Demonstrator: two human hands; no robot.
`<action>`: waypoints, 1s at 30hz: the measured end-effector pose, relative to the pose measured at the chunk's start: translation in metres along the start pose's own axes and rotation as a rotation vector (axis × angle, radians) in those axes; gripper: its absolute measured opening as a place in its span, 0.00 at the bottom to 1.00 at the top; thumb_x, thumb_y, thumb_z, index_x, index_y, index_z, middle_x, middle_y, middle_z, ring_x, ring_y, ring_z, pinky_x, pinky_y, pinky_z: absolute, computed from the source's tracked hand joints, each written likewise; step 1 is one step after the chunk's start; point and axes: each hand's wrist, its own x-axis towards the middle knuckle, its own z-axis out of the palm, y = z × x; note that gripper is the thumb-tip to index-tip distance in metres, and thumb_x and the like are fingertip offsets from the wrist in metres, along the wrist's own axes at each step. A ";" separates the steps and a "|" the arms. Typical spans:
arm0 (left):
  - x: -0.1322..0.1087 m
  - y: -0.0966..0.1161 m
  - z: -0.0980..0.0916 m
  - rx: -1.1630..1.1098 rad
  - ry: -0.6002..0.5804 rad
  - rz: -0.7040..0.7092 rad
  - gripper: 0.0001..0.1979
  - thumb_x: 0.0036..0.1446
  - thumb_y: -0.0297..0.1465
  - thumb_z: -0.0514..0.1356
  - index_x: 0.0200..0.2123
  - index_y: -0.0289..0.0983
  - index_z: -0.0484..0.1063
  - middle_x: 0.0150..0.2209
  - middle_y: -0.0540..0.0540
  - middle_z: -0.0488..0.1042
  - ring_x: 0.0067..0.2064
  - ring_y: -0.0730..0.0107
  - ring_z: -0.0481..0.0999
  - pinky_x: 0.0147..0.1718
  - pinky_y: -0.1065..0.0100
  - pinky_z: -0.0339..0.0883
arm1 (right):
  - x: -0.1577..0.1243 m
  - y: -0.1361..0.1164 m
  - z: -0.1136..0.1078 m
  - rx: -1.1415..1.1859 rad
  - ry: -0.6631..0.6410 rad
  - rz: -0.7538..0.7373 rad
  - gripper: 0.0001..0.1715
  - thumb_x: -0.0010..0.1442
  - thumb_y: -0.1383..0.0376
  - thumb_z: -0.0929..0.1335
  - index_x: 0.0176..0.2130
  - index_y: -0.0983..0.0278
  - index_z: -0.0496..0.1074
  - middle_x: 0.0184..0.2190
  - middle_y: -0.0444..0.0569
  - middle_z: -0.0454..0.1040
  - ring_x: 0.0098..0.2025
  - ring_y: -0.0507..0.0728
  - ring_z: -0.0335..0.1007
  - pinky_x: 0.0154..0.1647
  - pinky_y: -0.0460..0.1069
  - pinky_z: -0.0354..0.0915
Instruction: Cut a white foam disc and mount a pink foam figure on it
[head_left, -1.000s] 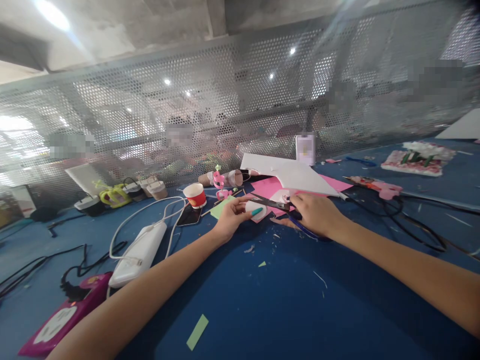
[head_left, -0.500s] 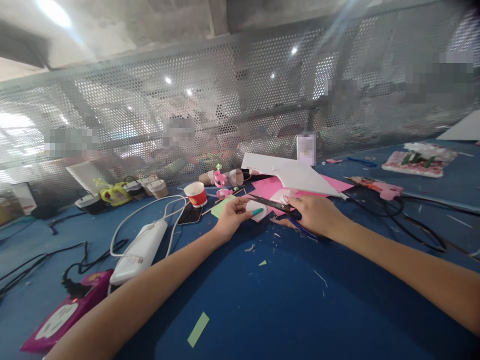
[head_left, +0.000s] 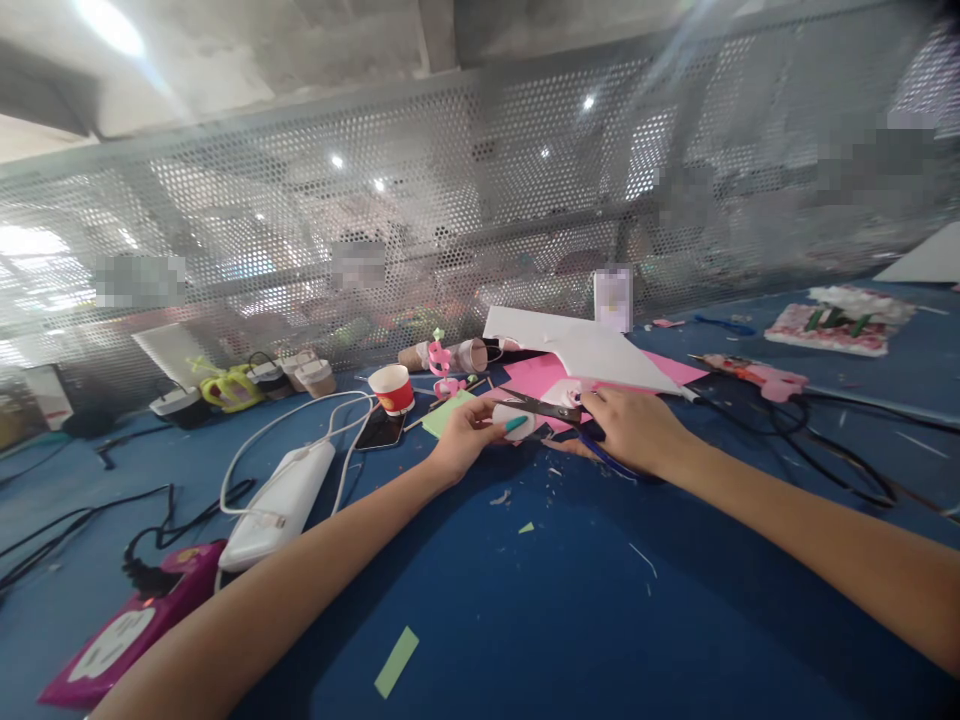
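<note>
My left hand [head_left: 466,436] pinches a small rounded white piece [head_left: 517,424] between thumb and fingers; whether it is paper or foam I cannot tell. Blue-handled scissors [head_left: 551,408] are in my right hand [head_left: 626,425], with fingers through the handles. Their blades are parted and lie across the upper edge of the white piece, pointing left. Behind the hands are pink paper sheets [head_left: 534,372] and a large white cut board [head_left: 581,345] resting partly on them. Green paper [head_left: 445,415] lies beside my left hand.
A red and white paper cup [head_left: 392,390] and a phone [head_left: 380,431] stand left of my hands. Farther left are a white power bank [head_left: 279,505], cables and a magenta box [head_left: 142,625]. A pink glue gun [head_left: 757,376] lies right. Paper scraps dot the blue table [head_left: 525,610].
The scissor blades have opened wider at the white piece, and the fingers of my right hand have spread with the handles. My left hand stays nearly still.
</note>
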 end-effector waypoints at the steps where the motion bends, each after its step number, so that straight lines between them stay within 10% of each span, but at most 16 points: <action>1: 0.000 -0.001 0.000 0.009 0.000 0.001 0.18 0.37 0.32 0.71 0.34 0.34 0.74 0.33 0.46 0.78 0.31 0.69 0.77 0.33 0.66 0.73 | 0.000 0.000 0.000 0.001 -0.003 -0.001 0.33 0.59 0.45 0.57 0.41 0.70 0.70 0.31 0.61 0.74 0.29 0.61 0.69 0.23 0.50 0.50; 30: 0.002 -0.002 -0.001 0.007 0.012 0.064 0.19 0.36 0.32 0.72 0.34 0.33 0.74 0.34 0.44 0.79 0.34 0.67 0.78 0.38 0.65 0.72 | 0.000 -0.005 -0.003 -0.023 -0.117 0.026 0.37 0.58 0.42 0.57 0.44 0.70 0.71 0.29 0.60 0.74 0.27 0.62 0.69 0.22 0.50 0.47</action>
